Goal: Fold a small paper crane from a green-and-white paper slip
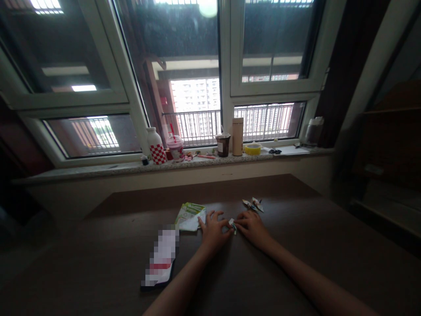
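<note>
My left hand (pixel 213 229) and my right hand (pixel 251 226) rest on the dark brown table (pixel 296 263) and meet over a small folded piece of printed paper (pixel 232 225). Both pinch it between fingertips. A stack of green and white paper sheets (pixel 190 216) lies just left of my left hand. Two small folded paper figures (pixel 253 204) sit on the table just beyond my right hand.
A phone (pixel 160 260) lies to the left of my left forearm. On the window sill (pixel 98 167) stand a red-checked bottle (pixel 155 146), a pink cup (pixel 176 148), a dark cup (pixel 223 145), a tall beige flask (pixel 237 136), tape (pixel 253 149), scissors (pixel 275 151) and a kettle (pixel 313 131).
</note>
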`<state>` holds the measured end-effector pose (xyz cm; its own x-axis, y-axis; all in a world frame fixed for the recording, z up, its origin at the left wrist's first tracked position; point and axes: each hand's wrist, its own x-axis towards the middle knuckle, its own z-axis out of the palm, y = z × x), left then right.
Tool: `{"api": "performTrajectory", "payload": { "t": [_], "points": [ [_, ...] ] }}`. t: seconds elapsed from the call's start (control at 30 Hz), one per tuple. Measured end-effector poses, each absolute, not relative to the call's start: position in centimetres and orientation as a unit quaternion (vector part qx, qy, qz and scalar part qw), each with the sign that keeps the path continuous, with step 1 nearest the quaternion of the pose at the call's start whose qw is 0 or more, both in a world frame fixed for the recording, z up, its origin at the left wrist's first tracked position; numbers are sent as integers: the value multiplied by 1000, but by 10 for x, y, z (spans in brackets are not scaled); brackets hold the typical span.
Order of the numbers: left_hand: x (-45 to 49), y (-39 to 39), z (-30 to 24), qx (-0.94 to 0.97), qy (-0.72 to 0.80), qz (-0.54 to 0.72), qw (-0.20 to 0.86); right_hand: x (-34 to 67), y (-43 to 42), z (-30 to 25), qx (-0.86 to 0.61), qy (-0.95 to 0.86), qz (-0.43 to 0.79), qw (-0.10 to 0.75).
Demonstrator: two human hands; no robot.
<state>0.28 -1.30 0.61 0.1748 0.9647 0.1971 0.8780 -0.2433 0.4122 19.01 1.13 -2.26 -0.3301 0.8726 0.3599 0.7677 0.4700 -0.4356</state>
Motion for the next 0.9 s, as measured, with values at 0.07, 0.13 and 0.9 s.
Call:
{"api": "performTrajectory", "payload": {
  "t": [0.07, 0.13, 0.9],
  "points": [
    [3, -13, 6, 756, 609, 215, 104, 191, 10, -22, -501, -813, 96, 279],
    [3, -13, 5, 753, 610, 220, 106, 191, 9, -21, -500, -815, 96, 278],
    [2, -12, 3, 756, 619, 194, 85, 189, 2, -15, -492, -823, 48, 282]
  ]
}}
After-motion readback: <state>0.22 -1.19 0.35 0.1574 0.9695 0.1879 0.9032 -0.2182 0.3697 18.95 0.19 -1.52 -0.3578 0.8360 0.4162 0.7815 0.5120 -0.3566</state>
